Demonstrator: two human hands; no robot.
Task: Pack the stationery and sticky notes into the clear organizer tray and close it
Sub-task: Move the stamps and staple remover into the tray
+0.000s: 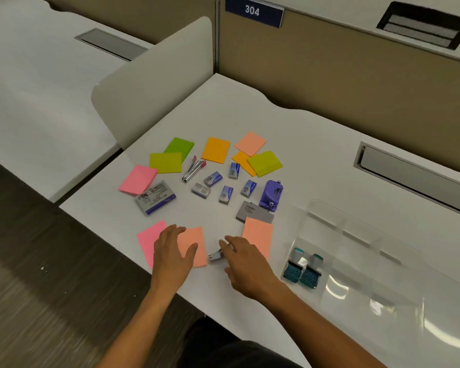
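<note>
The clear organizer tray (356, 264) lies open at the right of the white desk, with two teal date stamps (302, 269) in its near-left compartment. Sticky note pads in pink, green, orange and peach lie scattered across the desk. My left hand (173, 254) rests with spread fingers on a peach pad (197, 248), next to a pink pad (148, 240). My right hand (243, 261) reaches over a small staple box (215, 255), fingers touching it; whether it grips the box is unclear. Another peach pad (259, 235) lies behind that hand.
Mid-desk lie a red stapler (193, 168), several small staple boxes (213, 179), a larger staple carton (156, 199), a purple hole punch (271, 195) and a grey case (254, 211). A white divider panel (154, 83) stands at the left, cubicle walls behind. The desk's front edge is near my arms.
</note>
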